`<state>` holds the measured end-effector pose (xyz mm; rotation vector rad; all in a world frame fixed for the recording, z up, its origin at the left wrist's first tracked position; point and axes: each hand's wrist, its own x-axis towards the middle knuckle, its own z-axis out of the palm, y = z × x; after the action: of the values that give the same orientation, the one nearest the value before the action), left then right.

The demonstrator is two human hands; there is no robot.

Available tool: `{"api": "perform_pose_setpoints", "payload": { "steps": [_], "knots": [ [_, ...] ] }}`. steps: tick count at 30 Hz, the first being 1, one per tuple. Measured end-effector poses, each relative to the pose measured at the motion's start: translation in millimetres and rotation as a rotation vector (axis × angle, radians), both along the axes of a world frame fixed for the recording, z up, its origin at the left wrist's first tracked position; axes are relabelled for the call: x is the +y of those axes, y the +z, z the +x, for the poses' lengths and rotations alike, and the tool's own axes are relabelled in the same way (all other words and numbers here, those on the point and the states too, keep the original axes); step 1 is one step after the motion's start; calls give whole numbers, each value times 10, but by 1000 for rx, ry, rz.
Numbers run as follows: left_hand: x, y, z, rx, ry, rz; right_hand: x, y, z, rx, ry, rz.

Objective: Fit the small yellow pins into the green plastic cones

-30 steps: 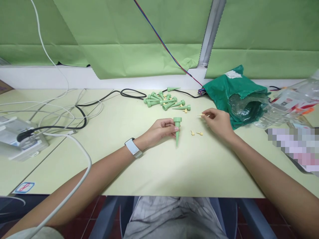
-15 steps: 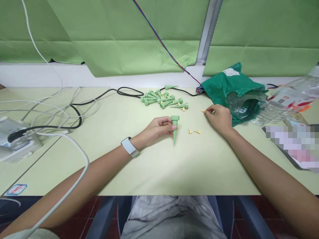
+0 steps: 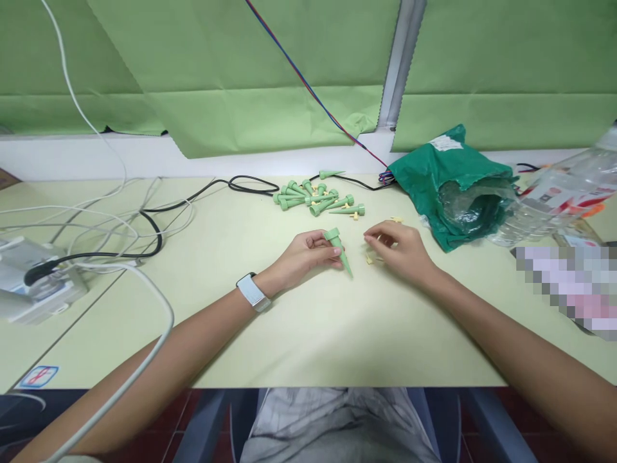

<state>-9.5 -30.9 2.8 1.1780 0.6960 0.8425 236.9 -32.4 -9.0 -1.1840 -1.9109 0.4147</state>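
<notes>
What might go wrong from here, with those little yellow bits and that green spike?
The right hand hovers over small yellow pieces, partly hiding them, so it might nudge one away by accident. The tilted green spike is held only in the fingers of the left hand, so it could slip. The loose heap of green spikes might shift or roll if bumped.

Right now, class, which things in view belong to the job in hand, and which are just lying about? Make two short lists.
Likely in the job:
- green spike in the left hand
- small yellow pieces by the right hand
- heap of green spikes

Seemingly just lying about:
- clear bottle
- black cable
- green bag, perhaps packaging
</notes>
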Motion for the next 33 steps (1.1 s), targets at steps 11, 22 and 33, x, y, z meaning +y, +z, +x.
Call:
{"api": "perform_pose_setpoints", "payload": {
  "steps": [11,22,33],
  "knots": [
    [2,-48,8,-111,113,19,-19,121,-325,-71,207,-72],
    [37,-124,-24,-128,180,-58,1868,172,-300,-564,-302,151],
    [53,-142,-26,-115,155,-70,2904,29,-615,-606,-328,24]
  ]
}}
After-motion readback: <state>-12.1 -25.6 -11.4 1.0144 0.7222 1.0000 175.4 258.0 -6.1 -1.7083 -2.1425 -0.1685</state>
